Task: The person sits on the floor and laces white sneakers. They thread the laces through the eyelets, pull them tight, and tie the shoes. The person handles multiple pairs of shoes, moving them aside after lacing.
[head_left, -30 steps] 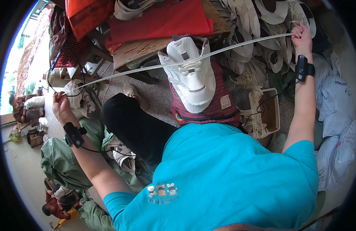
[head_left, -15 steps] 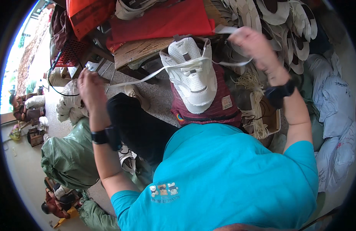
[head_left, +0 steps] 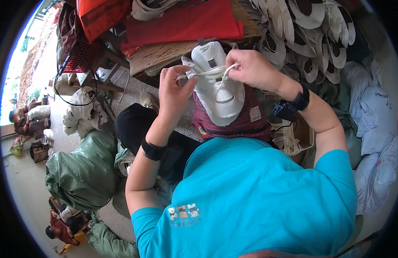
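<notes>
A white shoe upper, with no sole showing, lies on the maroon cloth over my lap, its toe toward me. White shoelace crosses over its tongue. At the upper's left edge, my left hand pinches one length of the lace between thumb and fingers. My right hand is closed on the other length at the upper's right side, and a short loop hangs below its fingertips. Both hands are close to the tongue. The lace ends are hidden.
A wooden bench with red cloth stands ahead. Many shoe uppers hang at the upper right. A box of loose laces sits by my right side. Green sacks lie at left, white sacks at right. People sit farther left.
Both hands have come inward from far out on either side to the shoe upper. The lace, stretched wide before, is now gathered close over the tongue.
</notes>
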Demonstrator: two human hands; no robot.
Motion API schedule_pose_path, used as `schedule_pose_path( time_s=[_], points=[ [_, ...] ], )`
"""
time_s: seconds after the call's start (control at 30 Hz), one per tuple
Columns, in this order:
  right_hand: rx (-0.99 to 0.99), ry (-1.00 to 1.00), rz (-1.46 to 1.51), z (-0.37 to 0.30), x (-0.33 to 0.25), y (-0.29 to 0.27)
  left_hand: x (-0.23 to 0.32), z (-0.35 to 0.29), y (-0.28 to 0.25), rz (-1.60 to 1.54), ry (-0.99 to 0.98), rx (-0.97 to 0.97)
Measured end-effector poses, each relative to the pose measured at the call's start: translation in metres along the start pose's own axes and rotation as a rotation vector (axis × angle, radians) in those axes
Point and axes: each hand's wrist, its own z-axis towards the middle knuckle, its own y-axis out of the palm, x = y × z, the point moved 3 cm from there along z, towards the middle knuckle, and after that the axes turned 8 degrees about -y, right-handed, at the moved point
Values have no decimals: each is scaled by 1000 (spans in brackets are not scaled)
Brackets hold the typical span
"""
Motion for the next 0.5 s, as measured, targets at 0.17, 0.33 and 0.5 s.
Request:
schedule_pose_path(
  time_s=[0.17, 0.33, 0.5],
  points=[
    [53, 54, 36, -2, -5, -4, -3, 1, 12, 9, 1, -53],
    [126, -147, -6, -3, -3, 4, -7, -1, 19, -499, -261, -237],
    [-192, 47, 163, 3, -6, 1, 1, 1, 8, -724, -315, -239]
  ],
)
